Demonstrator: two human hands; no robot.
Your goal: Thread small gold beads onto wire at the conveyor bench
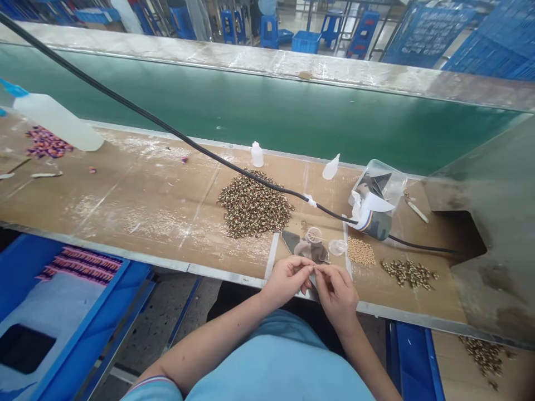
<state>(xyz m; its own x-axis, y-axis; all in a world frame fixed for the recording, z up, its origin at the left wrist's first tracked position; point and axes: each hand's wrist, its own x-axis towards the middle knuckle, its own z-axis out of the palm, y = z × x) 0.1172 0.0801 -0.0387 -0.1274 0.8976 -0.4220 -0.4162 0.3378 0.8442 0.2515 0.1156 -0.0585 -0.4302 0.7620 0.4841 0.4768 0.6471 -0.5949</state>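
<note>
My left hand (289, 277) and my right hand (335, 291) meet at the table's front edge, fingertips pinched together. Whatever sits between them is too small to make out. Just beyond lies a camouflage cloth (298, 245), with a small clear cup (313, 235) on it and another clear cup (337, 247) beside it. A large heap of small dark-and-gold pieces (254, 205) is spread to the left. On the right are a patch of small beige beads (361, 252) and a smaller pile of dark-and-gold pieces (408, 273).
A black cable (184, 138) crosses above the table. Two small white bottles, one upright (257, 155) and one tilted (331, 167), stand at the back near a clear plastic box (390, 181). A large bottle (58, 121) is far left. Blue trays (136, 289) flank me below the table.
</note>
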